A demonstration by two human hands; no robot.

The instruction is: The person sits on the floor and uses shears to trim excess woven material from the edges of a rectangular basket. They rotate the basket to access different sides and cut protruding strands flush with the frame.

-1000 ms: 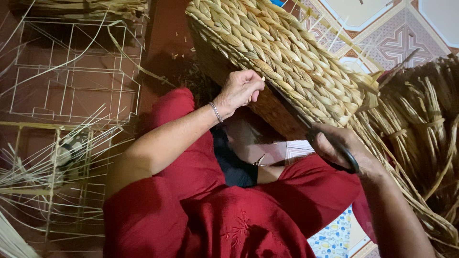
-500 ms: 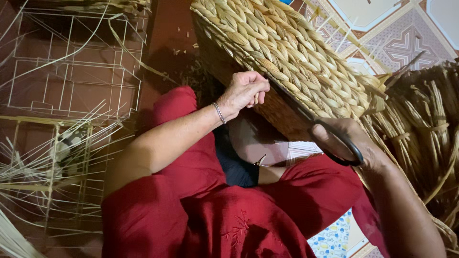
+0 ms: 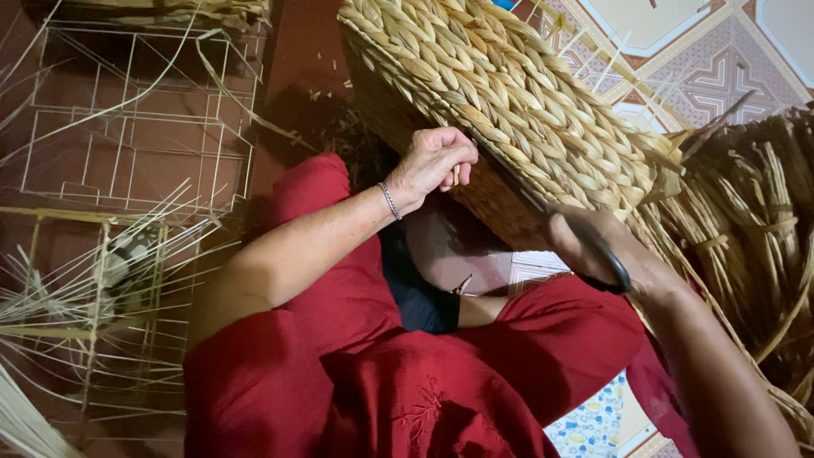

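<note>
Just above both hands, a woven basket [image 3: 509, 110] lies tilted over the person's red-clad lap. Left hand [image 3: 434, 164] is curled shut, pinching a short straw end at the basket's lower edge. Right hand [image 3: 593, 246] grips dark scissors [image 3: 555, 216], whose blades run along that same edge toward the left hand. Beyond the left arm, wire frames [image 3: 127, 127] stand on the floor.

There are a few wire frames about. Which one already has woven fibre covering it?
The one under the left hand: a big basket covered in thick tan braided fibre. The two white wire frames on the red floor are bare, with only loose straw strands across them.
</note>
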